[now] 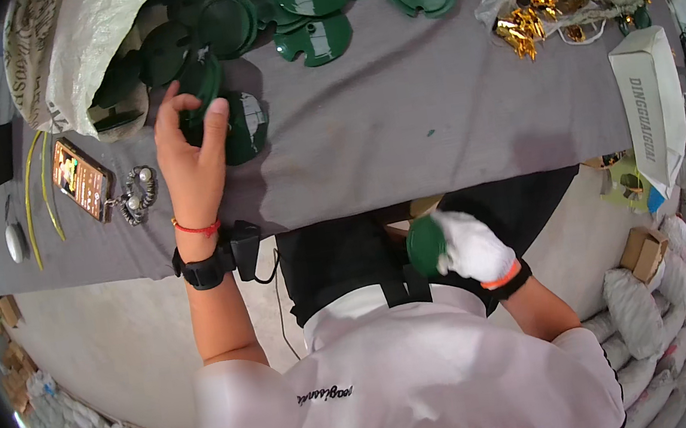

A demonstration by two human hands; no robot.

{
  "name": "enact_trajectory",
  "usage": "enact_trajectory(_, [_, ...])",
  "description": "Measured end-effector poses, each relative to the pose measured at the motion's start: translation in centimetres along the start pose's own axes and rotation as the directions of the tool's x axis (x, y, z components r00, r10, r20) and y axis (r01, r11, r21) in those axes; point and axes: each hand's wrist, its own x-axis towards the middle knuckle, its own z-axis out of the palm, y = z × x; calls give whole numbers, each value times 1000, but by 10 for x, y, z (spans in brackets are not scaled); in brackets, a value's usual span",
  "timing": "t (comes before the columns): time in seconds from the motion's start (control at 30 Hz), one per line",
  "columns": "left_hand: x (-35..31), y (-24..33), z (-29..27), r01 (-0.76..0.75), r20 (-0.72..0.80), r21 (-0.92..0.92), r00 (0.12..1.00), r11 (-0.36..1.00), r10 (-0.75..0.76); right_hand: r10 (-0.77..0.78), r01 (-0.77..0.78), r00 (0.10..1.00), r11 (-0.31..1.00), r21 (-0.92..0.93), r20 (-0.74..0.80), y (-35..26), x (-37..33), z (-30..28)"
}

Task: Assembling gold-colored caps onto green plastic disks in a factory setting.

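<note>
My left hand [192, 151], bare and wearing a red cord bracelet, reaches over the left part of the table. Its thumb and fingers are apart at a tilted green disc [206, 78]; whether they touch it I cannot tell. Beside the thumb lies another green disc [245, 127] with a pale shiny strip. In a white glove, my right hand [470, 247] grips a round green disc [426, 245] above my lap, below the table edge. Several more green discs [313, 40], some with notched edges, are heaped at the far side of the table.
A white woven sack [76, 63] with discs at its mouth stands at the far left. Near it lie a phone [81, 179] and a beaded strap [135, 196]. Gold foil pieces [520, 33] spill from a bag at right, near a white box [650, 109]. Filled sacks [633, 310] line the floor.
</note>
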Motion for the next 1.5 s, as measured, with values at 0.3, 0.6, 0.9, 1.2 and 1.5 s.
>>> enact_trajectory(0.3, [-28, 27, 1, -137, -228, -300, 971, 944, 69, 187, -143, 960, 967, 210, -208, 60, 15, 21])
enact_trajectory(0.6, [-72, 53, 46, -188, -37, -365, 982, 912, 187, 262, -310, 939, 925, -218, -222, 58, 20, 14])
enact_trajectory(0.9, [-25, 95, 24, 508, 466, -816, 860, 277, -206, -124, 14, 992, 239, 971, 16, -41, 16, -61])
enact_trajectory(1.2, [28, 62, 87, 748, 743, -633, 660, -200, 116, -373, -273, 620, 722, -636, -690, -75, 179, -157])
enact_trajectory(1.5, [22, 79, 91, 720, 753, -597, 655, -355, 63, -263, 79, 733, 949, -307, -627, -94, 181, -120])
